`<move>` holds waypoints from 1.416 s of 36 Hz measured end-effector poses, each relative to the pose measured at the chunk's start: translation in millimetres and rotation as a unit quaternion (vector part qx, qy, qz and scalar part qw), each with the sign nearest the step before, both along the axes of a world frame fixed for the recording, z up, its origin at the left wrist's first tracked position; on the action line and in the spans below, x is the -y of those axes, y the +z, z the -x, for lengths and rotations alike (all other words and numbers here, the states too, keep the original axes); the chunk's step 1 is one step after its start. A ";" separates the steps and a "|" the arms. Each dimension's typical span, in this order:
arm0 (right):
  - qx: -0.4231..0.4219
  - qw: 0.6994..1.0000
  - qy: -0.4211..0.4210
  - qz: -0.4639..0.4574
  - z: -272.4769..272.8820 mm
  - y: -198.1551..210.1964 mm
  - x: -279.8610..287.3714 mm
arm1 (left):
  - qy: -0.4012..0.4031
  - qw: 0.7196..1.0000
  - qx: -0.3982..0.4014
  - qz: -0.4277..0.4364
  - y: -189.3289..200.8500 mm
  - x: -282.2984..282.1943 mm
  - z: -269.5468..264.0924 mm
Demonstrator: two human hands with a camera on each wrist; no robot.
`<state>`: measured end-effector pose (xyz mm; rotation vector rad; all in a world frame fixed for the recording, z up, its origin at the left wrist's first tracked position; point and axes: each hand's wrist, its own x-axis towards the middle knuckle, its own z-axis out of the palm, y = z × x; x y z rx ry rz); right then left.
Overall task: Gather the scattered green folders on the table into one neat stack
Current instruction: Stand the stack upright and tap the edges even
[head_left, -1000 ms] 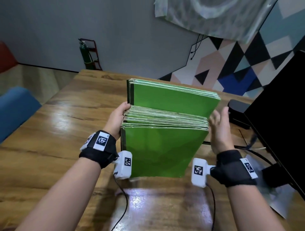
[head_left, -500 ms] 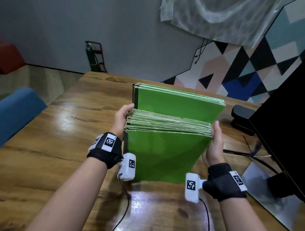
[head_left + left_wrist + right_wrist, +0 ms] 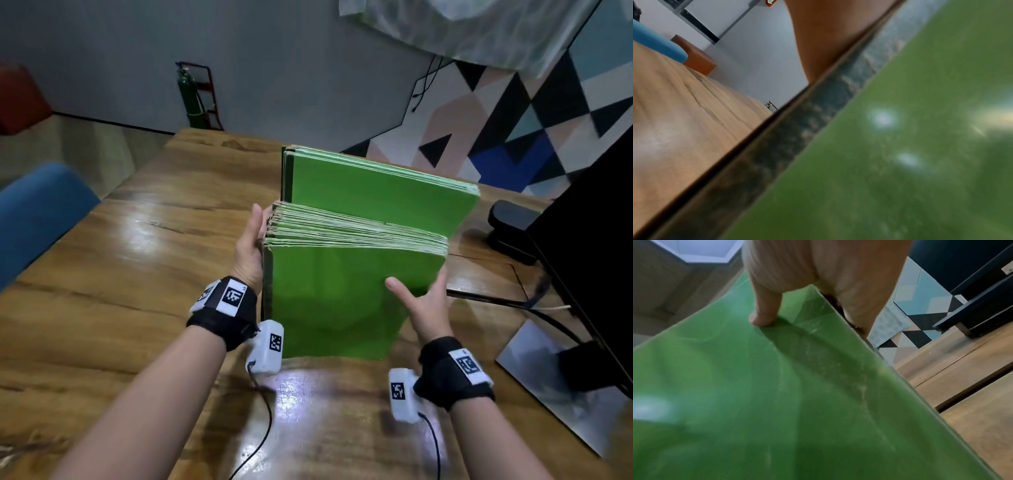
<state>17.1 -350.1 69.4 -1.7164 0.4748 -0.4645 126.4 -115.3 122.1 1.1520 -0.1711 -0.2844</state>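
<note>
- Green folders (image 3: 335, 298) stand upright on edge as one thick bundle on the wooden table (image 3: 113, 274), mid-table, spines to the left; a taller rear batch (image 3: 376, 192) sticks up above the front batch.
- Left hand (image 3: 250, 250) lies flat against the spine side of the bundle, fingers straight and together pointing up, palm pressed on the edges; the left wrist view shows only palm against the dark spine strip (image 3: 818, 113), blurred.
- Right hand (image 3: 424, 305) grips the right edge of the bundle: thumb (image 3: 764, 309) spread out onto the front green cover, the other fingers wrapped behind the edge, mostly hidden.
- The front cover bows slightly under the thumb, seen in the right wrist view.
- Black wristbands with square-code tags and white camera modules on both wrists, cables trailing toward the near table edge.
- Black monitor (image 3: 589, 246) at right on the table, dark stapler-like object (image 3: 510, 222) just beside it, well apart from the folders.
- Blue chair (image 3: 37, 212) at left, green cylinder (image 3: 190, 96) against the grey wall behind the table.
</note>
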 end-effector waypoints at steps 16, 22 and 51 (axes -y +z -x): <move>-0.052 0.998 -0.024 0.021 10.5 -26.2 -10.5 | -0.103 0.958 0.011 -0.269 -77.0 -22.8 1.2; -0.151 0.986 0.031 0.069 18.7 -65.9 -0.5 | -0.187 0.877 0.087 -0.433 -99.3 -34.9 -0.6; -0.111 0.991 -0.070 -0.012 26.0 -93.6 29.6 | -0.212 0.821 0.067 -0.525 -101.9 17.6 -0.7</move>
